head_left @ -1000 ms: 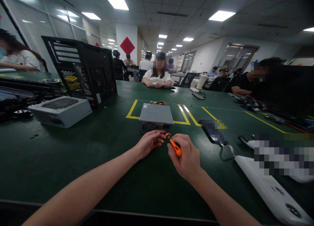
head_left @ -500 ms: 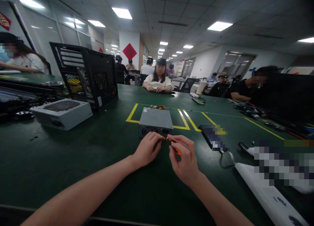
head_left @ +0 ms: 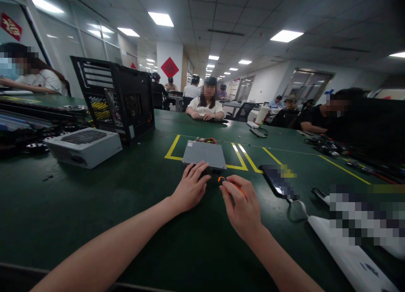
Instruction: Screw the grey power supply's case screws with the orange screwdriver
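Note:
A grey computer power supply [head_left: 204, 153] lies on the green table in front of me, its front face partly hidden behind my fingers. My left hand [head_left: 191, 186] has its fingers stretched out, the tips against the front top edge of the power supply. In my right hand [head_left: 242, 203] is a screwdriver [head_left: 237, 187] with an orange and black handle, pinched between thumb and fingers. The screwdriver points left toward the front face of the power supply; whether its tip touches a screw I cannot tell.
At the left stand a black computer case [head_left: 126, 102] and a second power supply [head_left: 85, 146]. A phone [head_left: 275, 180] on a cable and a white power bank [head_left: 348, 250] lie to the right. Across the table sits a person [head_left: 207, 106]. Yellow tape [head_left: 172, 148] marks the tabletop.
My left hand has left the screwdriver's front end and spread its fingers onto the power supply's front edge. The right hand with the screwdriver has shifted slightly right.

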`<state>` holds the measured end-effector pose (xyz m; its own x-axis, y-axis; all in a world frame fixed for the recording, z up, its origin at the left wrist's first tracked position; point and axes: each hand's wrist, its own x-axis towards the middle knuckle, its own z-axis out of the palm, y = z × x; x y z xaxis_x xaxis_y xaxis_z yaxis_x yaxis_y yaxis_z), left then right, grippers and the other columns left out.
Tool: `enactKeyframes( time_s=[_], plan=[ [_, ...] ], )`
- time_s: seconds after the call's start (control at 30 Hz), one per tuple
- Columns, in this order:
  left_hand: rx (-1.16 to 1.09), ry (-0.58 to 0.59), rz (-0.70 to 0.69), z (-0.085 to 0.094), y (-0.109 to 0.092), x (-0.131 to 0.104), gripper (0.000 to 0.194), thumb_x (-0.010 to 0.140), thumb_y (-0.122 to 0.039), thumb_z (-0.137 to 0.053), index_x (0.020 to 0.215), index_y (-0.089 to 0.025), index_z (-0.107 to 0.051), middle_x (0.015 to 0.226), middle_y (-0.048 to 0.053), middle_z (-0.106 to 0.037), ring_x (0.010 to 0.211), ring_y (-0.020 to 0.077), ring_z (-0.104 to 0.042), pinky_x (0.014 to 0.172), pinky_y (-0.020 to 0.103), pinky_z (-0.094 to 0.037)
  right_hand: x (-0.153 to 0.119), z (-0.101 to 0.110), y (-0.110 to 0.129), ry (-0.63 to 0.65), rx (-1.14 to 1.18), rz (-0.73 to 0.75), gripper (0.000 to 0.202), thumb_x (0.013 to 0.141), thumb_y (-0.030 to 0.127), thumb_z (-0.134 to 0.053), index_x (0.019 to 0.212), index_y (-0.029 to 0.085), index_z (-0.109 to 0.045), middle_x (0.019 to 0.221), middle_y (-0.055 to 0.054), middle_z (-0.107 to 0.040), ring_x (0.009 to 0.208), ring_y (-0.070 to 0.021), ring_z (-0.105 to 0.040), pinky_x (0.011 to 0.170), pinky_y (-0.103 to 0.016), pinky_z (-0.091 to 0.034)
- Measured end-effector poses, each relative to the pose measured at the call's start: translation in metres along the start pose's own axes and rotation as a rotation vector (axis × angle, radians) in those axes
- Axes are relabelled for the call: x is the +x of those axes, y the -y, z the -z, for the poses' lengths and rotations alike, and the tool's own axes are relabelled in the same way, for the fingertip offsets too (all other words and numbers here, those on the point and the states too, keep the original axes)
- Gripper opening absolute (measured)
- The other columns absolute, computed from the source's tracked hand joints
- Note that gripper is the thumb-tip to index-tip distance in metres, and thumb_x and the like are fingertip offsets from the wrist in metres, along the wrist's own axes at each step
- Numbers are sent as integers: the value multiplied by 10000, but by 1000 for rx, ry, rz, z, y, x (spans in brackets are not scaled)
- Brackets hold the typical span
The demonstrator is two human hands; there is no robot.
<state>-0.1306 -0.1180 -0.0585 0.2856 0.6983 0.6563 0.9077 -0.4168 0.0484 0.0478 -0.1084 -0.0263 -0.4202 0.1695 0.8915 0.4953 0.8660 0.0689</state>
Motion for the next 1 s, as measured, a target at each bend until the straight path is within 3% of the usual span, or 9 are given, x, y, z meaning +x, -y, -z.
enactKeyframes(
  time_s=[0.13, 0.3, 0.43, 0.6, 0.73, 0.87, 1.0],
  plan=[
    [20, 2, 2, 2, -1, 1, 306, 833, -127, -429, 1112, -169, -547, 1382, 125, -361, 1322, 253, -260, 1088, 498, -196, -1, 1, -3, -17, 81, -85, 400, 803, 83, -507, 1164, 214, -394, 1074, -107, -490, 978, -209, -533, 752, -372, -530],
    [48, 14, -10, 1, -1, 5, 290, 832, -125, -426, 1090, -164, -554, 1345, 132, -388, 1303, 263, -288, 1084, 516, -204, 0, 2, -4, 4, 76, -28, 318, 803, 105, -546, 1081, 215, -439, 986, -80, -518, 895, -194, -541, 711, -356, -523],
    [41, 14, -27, 0, 0, 7, 283, 810, -109, -442, 1060, -155, -565, 1306, 136, -407, 1268, 269, -324, 1069, 506, -257, 1, 2, -3, -27, 146, -50, 396, 807, 56, -491, 1159, 200, -379, 1076, -112, -480, 1003, -205, -515, 780, -394, -515],
    [58, 11, -30, 0, 1, 9, 255, 798, -120, -462, 1023, -144, -579, 1292, 143, -407, 1251, 279, -336, 1065, 500, -269, -2, 1, -5, 24, 112, -49, 307, 807, 104, -525, 1075, 236, -454, 1031, -79, -479, 926, -195, -522, 724, -372, -514],
    [61, 19, -39, 1, 0, 8, 254, 798, -129, -464, 1022, -155, -583, 1305, 142, -396, 1260, 286, -319, 1059, 518, -268, 0, 3, -3, 8, 168, -55, 350, 803, 71, -483, 1115, 217, -422, 1068, -100, -486, 980, -203, -520, 762, -387, -509],
    [63, 30, -38, 1, 1, 7, 249, 796, -120, -464, 1008, -145, -591, 1312, 148, -390, 1264, 290, -313, 1067, 510, -258, 2, 7, -3, 14, 98, -33, 256, 791, 94, -537, 1010, 212, -477, 965, -76, -538, 899, -204, -525, 737, -385, -497],
    [29, 25, -31, 1, 1, 7, 244, 779, -104, -474, 983, -153, -598, 1310, 141, -393, 1264, 292, -311, 1061, 517, -265, 1, 7, -3, 15, 184, -47, 378, 785, 56, -493, 1129, 187, -407, 1033, -104, -522, 955, -201, -533, 769, -380, -505]
  ],
)
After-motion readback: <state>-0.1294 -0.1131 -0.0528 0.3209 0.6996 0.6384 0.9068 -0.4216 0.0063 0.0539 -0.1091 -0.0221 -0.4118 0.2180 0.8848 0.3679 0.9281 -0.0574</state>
